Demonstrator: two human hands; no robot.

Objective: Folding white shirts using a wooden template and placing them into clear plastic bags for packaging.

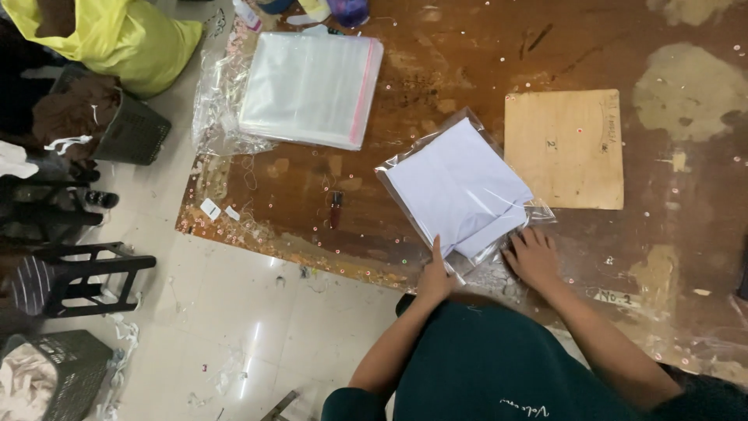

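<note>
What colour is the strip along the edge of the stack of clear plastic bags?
Pink-red, running down the right edge of the stack of clear bags; the head view shows it.
</note>
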